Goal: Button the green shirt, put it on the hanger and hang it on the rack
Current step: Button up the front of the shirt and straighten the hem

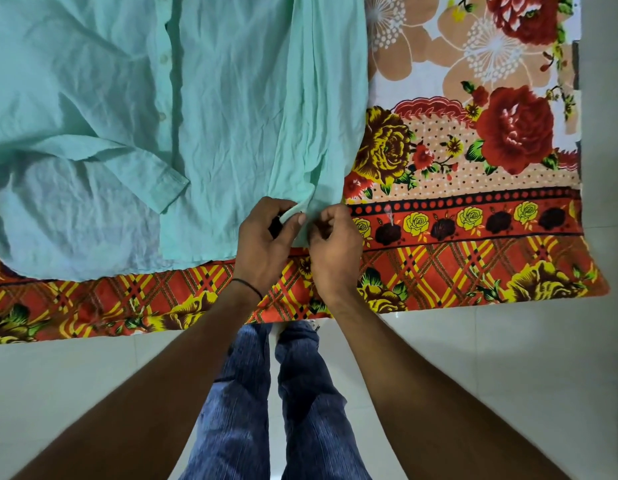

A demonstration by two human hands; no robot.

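**Both hands at the hem, green shirt's front not yet closed**

Your left hand and right hand each pinch a fold of the green shirt at its lower front edge, close to the near border of the floral bedsheet on which the garment lies spread. The likeliest slip from here is pairing a button with the wrong hole. The front edges are bunched under your fingers, and a skewed start would run crooked up the whole front. A hard tug could also drag the shirt over the bedsheet's near border. The cloth is pale mint, thin and heavily creased, with one cuffed sleeve folded across it. Two pale buttons show along the placket, toward the bedsheet's far side.
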